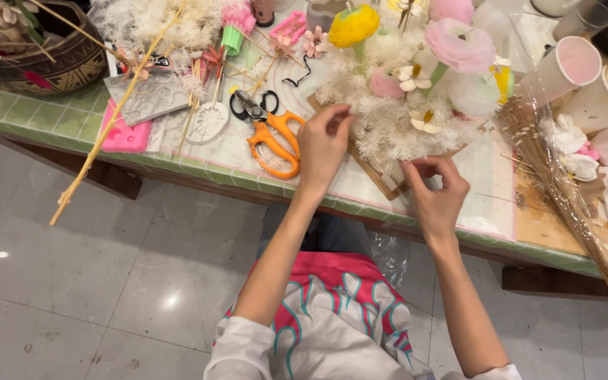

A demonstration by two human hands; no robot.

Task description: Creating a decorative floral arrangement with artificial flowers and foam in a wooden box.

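Beside orange scissors [274, 139]: my left hand [324, 144] pinches white fluffy arrangement [395, 127]; my right hand [436, 190], fingers curled, grips arrangement's lower edge.

Fluffy white dried-grass arrangement [388, 127] with pink, yellow, cream artificial blooms – upright on wooden board [378, 179], near tabletop's front edge, middle; feathery fringe spilling over board's edges.

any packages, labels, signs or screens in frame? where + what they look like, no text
No screens or signs.
Small card or label: far left of the table, under the white fluffy stems, rectangular, dark with red and white; partly hidden.
Clear plastic wrap: right side, around the dried grass stems, transparent and crinkled.
Paper cups: far right, white outside, one pink inside, one yellow.
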